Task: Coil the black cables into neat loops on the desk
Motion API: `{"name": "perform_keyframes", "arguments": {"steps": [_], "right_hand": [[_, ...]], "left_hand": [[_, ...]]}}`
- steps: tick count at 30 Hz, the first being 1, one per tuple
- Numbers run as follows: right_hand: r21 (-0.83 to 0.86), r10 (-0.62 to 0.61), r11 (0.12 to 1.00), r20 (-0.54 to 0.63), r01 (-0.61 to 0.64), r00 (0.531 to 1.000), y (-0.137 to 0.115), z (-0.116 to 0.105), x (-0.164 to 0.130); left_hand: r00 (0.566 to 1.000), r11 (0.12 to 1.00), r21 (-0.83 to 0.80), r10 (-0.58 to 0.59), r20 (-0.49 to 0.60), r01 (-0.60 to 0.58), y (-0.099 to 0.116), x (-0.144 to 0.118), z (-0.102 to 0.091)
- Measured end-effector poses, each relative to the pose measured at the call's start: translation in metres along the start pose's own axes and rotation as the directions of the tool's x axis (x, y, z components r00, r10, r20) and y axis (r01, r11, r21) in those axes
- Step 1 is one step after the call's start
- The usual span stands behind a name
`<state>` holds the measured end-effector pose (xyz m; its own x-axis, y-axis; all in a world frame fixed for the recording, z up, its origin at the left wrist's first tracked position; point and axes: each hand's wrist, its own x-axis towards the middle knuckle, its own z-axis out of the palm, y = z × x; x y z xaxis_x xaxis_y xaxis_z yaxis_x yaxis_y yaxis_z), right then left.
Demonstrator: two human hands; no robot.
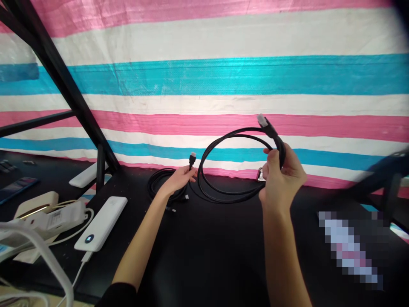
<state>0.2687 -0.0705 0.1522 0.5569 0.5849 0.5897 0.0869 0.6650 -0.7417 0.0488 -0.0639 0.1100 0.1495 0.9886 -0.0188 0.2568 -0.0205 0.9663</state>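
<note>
The black cable (223, 170) hung in 2 or 3 loose loops over the dark tabletop (204, 251), partway through being coiled, by my reading. The right hand (281, 179) was closed around the gathered loops, 1 plug (262, 121) sticking up above it. The left hand (177, 179) pinched the other plug (192, 160) in nearly shut fingers. A second coil (159, 181) lay just behind that hand.

A pixelated patch (351, 247) hides whatever lies by my right forearm — the dark frame (380, 175) beyond it is blurred.
</note>
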Motion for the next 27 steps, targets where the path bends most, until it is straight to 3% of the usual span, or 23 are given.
{"name": "perform_keyframes", "arguments": {"steps": [2, 5, 7, 10, 14, 23, 27], "right_hand": [[-0.017, 0.0, 1.0, 0.062, 0.001, 0.998, 0.002, -0.002, 0.001], [-0.079, 0.002, 0.997, 0.269, 0.02, 0.963, 0.004, -0.007, 0.003], [-0.135, 0.011, 0.989, 0.441, 0.054, 0.897, 0.002, -0.009, 0.003], [-0.167, 0.032, 0.981, 0.632, 0.096, 0.774, -0.004, -0.008, 0.0], [-0.175, 0.056, 0.979, 0.722, 0.103, 0.69, -0.006, -0.004, -0.004], [-0.204, 0.105, 0.977, 0.699, 0.056, 0.707, -0.007, -0.005, -0.003], [-0.21, 0.14, 0.978, 0.69, 0.011, 0.71, -0.008, -0.004, -0.003]], "left_hand": [[0.999, 0.997, -0.073, 0.037, 0.022, -0.035, 0.005, 0.0, 0.002], [0.996, 0.948, -0.306, 0.092, 0.015, -0.083, 0.012, -0.002, 0.002], [0.995, 0.887, -0.455, 0.101, 0.017, -0.083, 0.016, -0.005, 0.002], [0.991, 0.842, -0.536, 0.11, 0.078, -0.052, 0.023, -0.012, 0.003], [0.977, 0.868, -0.493, 0.151, 0.149, -0.059, 0.035, -0.024, 0.007], [0.941, 0.817, -0.577, 0.184, 0.286, 0.016, 0.04, -0.026, 0.009], [0.921, 0.822, -0.568, 0.254, 0.294, -0.046, 0.041, -0.029, 0.009]]}}
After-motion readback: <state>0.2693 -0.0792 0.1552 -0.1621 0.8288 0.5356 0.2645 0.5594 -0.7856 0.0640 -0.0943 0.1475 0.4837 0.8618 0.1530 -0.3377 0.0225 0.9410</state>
